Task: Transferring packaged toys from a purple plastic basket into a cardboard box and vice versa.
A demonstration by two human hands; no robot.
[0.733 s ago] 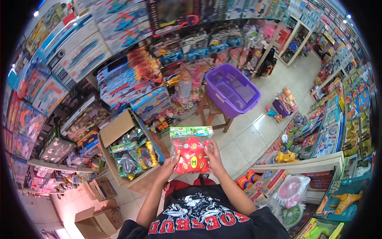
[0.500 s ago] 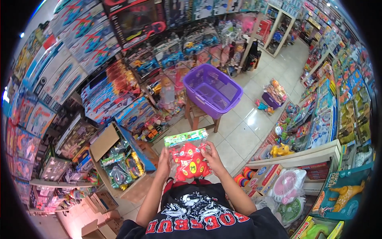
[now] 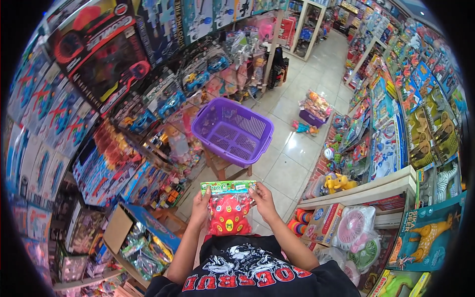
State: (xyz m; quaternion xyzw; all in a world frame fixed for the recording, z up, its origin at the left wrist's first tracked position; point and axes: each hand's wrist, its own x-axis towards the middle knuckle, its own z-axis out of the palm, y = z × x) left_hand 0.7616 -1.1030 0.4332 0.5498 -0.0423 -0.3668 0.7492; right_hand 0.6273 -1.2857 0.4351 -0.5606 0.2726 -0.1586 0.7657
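Note:
Both my hands hold one clear plastic bag with a red, spotted soft-looking toy (image 3: 228,214) inside, shaped like a frog. A green header card (image 3: 227,187) runs along the bag's top edge. My left hand (image 3: 199,204) grips the upper left side, its thumb on the front near the card. At the upper right corner my right hand (image 3: 262,199) pinches the bag. The pack hangs upright in front of my shirt. Beyond it a purple plastic basket (image 3: 223,154) with nothing in it stands on a wooden stool (image 3: 216,167).
On the left sits an open cardboard box (image 3: 118,226) of bagged toys (image 3: 146,253). A small purple basket (image 3: 310,118) heaped with packaged toys rests on the tiled floor (image 3: 297,148). To the right are a pink fan (image 3: 353,225), a green fan (image 3: 365,255) and crowded shelves.
My hands have shifted up to the bag's top corners, and the toy pack now hangs straighter with its card flatter. The view has swung, so the purple basket appears further left.

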